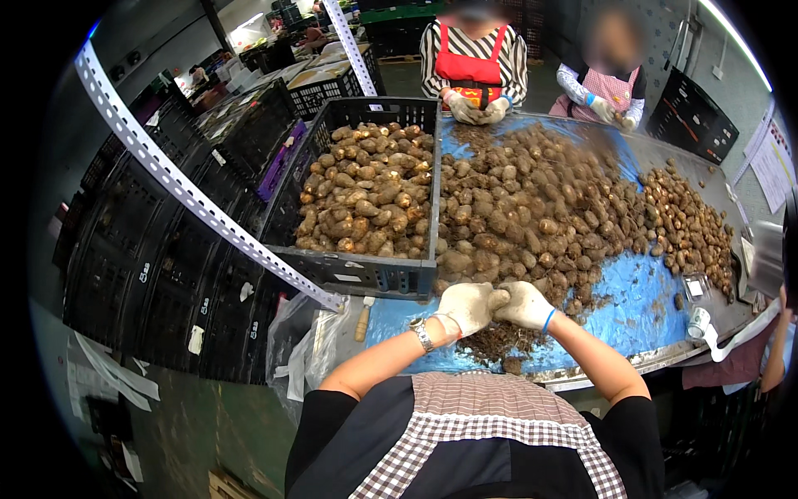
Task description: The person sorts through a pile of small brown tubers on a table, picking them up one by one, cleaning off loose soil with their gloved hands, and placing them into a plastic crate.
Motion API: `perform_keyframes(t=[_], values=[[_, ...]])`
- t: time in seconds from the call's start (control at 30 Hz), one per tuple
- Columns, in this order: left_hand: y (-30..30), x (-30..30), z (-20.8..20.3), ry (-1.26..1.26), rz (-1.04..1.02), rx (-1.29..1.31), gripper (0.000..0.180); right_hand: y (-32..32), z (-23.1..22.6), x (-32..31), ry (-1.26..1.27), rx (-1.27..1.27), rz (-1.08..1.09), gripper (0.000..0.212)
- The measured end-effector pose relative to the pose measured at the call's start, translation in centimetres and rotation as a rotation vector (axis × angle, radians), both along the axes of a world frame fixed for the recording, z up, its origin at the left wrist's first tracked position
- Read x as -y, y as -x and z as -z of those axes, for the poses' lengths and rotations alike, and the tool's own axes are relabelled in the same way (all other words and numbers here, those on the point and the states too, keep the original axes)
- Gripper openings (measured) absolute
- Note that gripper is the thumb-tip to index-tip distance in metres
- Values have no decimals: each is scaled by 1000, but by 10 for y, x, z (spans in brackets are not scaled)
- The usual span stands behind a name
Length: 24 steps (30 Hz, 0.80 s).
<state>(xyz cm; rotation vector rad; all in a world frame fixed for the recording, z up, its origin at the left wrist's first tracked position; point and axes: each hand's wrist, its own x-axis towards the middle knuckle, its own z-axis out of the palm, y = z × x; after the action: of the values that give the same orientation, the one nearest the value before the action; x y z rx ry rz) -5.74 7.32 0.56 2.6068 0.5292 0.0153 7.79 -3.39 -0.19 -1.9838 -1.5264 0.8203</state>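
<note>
My left hand and my right hand, both in soiled white gloves, meet above the near edge of the table. Their fingers are closed around a small brown taro, which shows only partly between them. Just beyond lies a broad heap of hairy, soil-covered taros. Loose dirt and root scraps are spread beneath my hands on a blue plastic sheet. To the left, a black plastic crate holds many cleaner taros.
A wooden-handled tool rests near the crate's front. Across the table, two people in aprons handle taros. More taros are piled at the right, near a white cup-like container. A perforated metal post and stacked black crates stand left.
</note>
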Motion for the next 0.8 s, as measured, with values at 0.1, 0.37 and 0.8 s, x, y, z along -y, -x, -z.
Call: perform_keyframes(t=[0.1,0.37,0.8], values=[[0,2,1,-136,109,135,20,-20,26,9,214,-789,27,11],[-1,-1,32,55,-5,117,27,6,-3,3,190,144,11,34],[-7,-12,43,166,-63,33,29,6,-3,-14,95,349,19,24]])
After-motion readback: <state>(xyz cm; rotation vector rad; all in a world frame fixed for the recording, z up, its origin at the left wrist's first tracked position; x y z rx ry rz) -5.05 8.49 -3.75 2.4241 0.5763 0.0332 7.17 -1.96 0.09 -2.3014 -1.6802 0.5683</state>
